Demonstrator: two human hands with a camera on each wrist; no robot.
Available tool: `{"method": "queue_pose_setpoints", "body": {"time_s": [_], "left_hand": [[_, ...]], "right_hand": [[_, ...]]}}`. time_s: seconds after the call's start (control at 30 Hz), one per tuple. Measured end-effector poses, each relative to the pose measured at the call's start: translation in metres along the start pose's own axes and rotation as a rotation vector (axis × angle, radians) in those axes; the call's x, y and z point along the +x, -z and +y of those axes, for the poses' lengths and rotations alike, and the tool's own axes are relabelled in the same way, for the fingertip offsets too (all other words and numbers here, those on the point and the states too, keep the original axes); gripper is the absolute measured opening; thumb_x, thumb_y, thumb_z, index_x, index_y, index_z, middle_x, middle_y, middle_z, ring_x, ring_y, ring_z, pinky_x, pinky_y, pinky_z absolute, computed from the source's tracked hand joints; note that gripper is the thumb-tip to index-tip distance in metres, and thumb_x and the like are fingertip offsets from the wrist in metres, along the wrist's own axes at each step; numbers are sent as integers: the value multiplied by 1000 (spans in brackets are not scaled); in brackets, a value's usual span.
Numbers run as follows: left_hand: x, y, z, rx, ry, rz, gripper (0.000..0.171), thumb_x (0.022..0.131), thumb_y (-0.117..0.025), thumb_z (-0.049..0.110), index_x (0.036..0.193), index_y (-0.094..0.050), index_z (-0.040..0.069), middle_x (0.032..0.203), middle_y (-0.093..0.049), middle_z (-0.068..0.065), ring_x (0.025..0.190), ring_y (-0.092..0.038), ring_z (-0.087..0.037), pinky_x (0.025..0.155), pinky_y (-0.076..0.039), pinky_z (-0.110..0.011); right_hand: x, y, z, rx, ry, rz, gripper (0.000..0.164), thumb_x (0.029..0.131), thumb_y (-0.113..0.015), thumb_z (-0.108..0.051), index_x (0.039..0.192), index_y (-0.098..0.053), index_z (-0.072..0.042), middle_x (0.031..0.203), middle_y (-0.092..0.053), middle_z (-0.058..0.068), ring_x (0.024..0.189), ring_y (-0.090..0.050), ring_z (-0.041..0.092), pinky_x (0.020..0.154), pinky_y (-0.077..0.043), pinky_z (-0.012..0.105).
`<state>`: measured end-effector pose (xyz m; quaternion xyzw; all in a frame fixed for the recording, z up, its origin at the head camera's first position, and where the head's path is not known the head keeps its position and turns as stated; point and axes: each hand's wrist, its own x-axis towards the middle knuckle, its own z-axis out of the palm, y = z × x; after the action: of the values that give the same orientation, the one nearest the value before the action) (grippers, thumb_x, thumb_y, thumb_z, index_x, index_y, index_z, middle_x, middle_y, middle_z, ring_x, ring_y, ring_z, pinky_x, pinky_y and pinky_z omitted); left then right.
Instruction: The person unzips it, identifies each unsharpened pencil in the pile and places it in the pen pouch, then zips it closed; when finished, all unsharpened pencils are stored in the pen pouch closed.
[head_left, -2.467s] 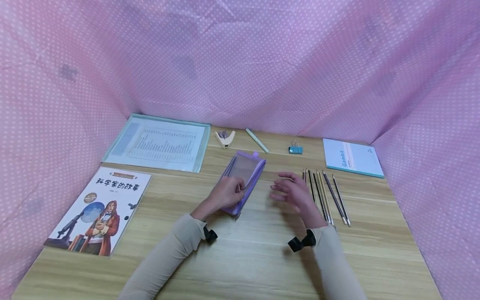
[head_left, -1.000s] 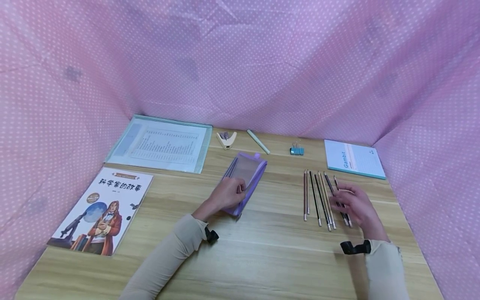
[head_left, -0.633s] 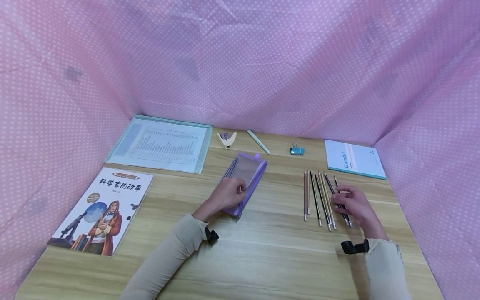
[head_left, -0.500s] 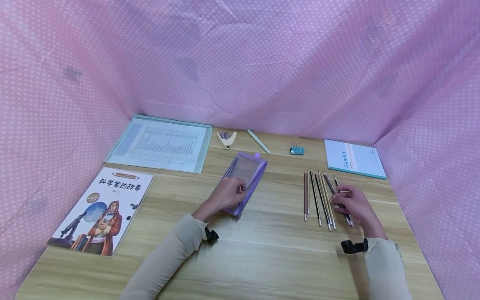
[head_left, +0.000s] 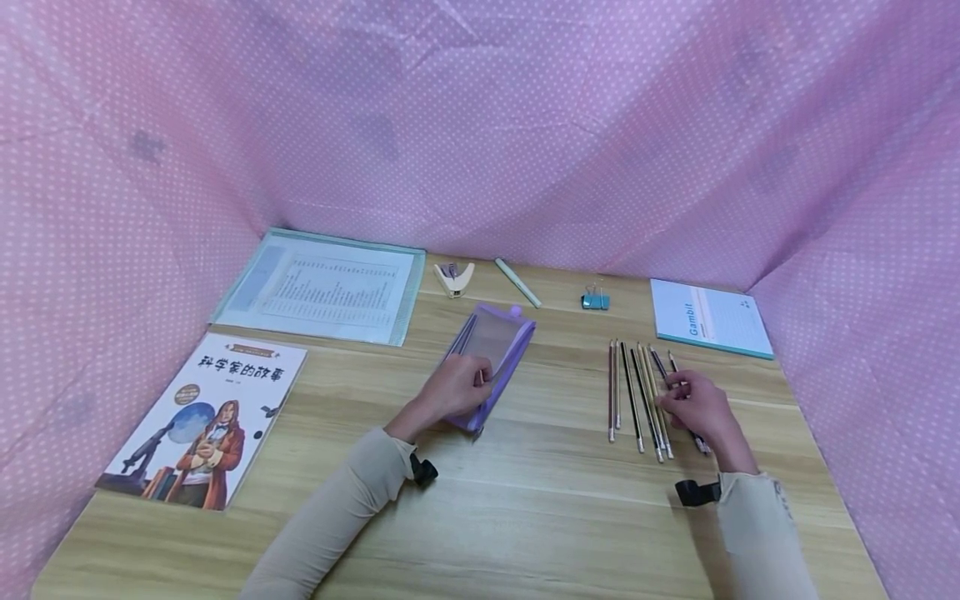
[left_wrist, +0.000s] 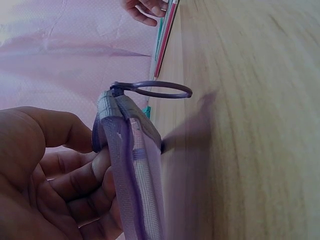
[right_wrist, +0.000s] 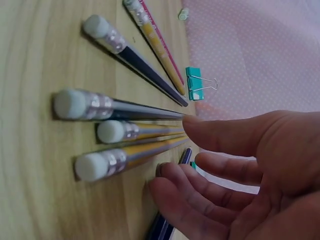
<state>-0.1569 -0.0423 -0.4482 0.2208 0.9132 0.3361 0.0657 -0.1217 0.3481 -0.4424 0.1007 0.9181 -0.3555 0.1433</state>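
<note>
In the head view my left hand (head_left: 453, 387) pinches the lower left edge of a purple mesh pencil case (head_left: 495, 333) with slim sticks inside. The left wrist view shows the zip end of the case with its ring pull (left_wrist: 142, 86), thumb and fingers on the edge. My right hand (head_left: 699, 408) is over the right end of a row of several pencils (head_left: 631, 392). In the right wrist view its thumb points at the white-tipped yellow pencils (right_wrist: 150, 150), apart from the bent fingers. Beneath those fingers lies a dark pencil (right_wrist: 162, 225).
At the back stand a staple remover (head_left: 454, 281), a pale green pen (head_left: 517, 283) and a teal binder clip (head_left: 596, 300). A notebook (head_left: 712, 318) is far right. A document folder (head_left: 322, 287) and a picture book (head_left: 202, 417) lie left. Pink dotted cloth (head_left: 480, 150) encloses the table.
My right hand has gone from beside the pencil case to the right end of the pencil row, and lately shifted slightly left, fingers drawing together. The left hand keeps its grip on the case.
</note>
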Motion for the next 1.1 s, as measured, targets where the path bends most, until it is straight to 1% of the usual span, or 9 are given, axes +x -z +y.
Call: {"method": "queue_pose_setpoints", "body": {"time_s": [0.13, 0.2, 0.37, 0.5, 0.67, 0.87, 0.97, 1.1], "left_hand": [[0, 0, 0, 4, 6, -4, 9, 84, -69, 9, 75, -68, 8, 70, -69, -4, 56, -56, -8, 48, -45, -18], [1, 0, 0, 7, 5, -5, 9, 84, -69, 10, 76, -68, 8, 70, -69, -4, 56, -56, -8, 48, -45, -18], [1, 0, 0, 9, 2, -5, 8, 84, -69, 9, 76, -69, 8, 71, -69, -4, 57, -57, -8, 49, -45, -18], [1, 0, 1, 8, 2, -4, 8, 84, -69, 9, 76, -68, 8, 70, -68, -4, 57, -56, -8, 49, -45, -18], [1, 0, 1, 12, 1, -2, 9, 84, -68, 8, 75, -68, 8, 68, -67, -3, 55, -55, -7, 48, -44, -18], [1, 0, 0, -2, -2, -3, 8, 84, -68, 7, 75, -67, 8, 69, -68, -4, 55, -56, -8, 47, -44, -18], [1, 0, 0, -5, -1, -9, 9, 84, -68, 7, 75, -68, 8, 69, -68, -4, 55, -55, -7, 47, -44, -18], [1, 1, 0, -10, 1, -11, 8, 84, -68, 7, 76, -68, 8, 69, -68, -4, 55, -55, -7, 47, -44, -18]], "right_hand": [[2, 0, -1, -35, 9, -5, 48, 91, -70, -13, 128, -50, 11, 97, -66, 21, 65, -65, 16, 57, -54, 31], [3, 0, 0, -44, 11, -5, 47, 91, -70, -13, 126, -51, 11, 95, -67, 20, 64, -64, 15, 56, -53, 30], [6, 0, 2, -59, 22, 4, 41, 91, -70, -12, 121, -55, 11, 85, -68, 12, 61, -62, 13, 54, -49, 27], [6, 1, 2, -46, 24, -1, 38, 91, -68, -8, 120, -56, 12, 83, -67, 10, 60, -63, 12, 53, -51, 27], [7, 1, 0, -39, 15, -10, 40, 89, -66, -4, 123, -54, 15, 88, -69, 16, 59, -64, 12, 54, -54, 28], [9, 0, -4, -52, 4, -35, 49, 90, -64, -3, 130, -49, 20, 101, -69, 27, 62, -64, 12, 58, -56, 28], [9, 0, -5, -68, 4, -41, 50, 88, -66, -2, 129, -49, 21, 107, -67, 32, 63, -65, 11, 59, -58, 28], [9, -1, -5, -98, 18, -41, 49, 87, -67, -1, 127, -51, 21, 111, -65, 36, 64, -67, 11, 61, -60, 30]]}}
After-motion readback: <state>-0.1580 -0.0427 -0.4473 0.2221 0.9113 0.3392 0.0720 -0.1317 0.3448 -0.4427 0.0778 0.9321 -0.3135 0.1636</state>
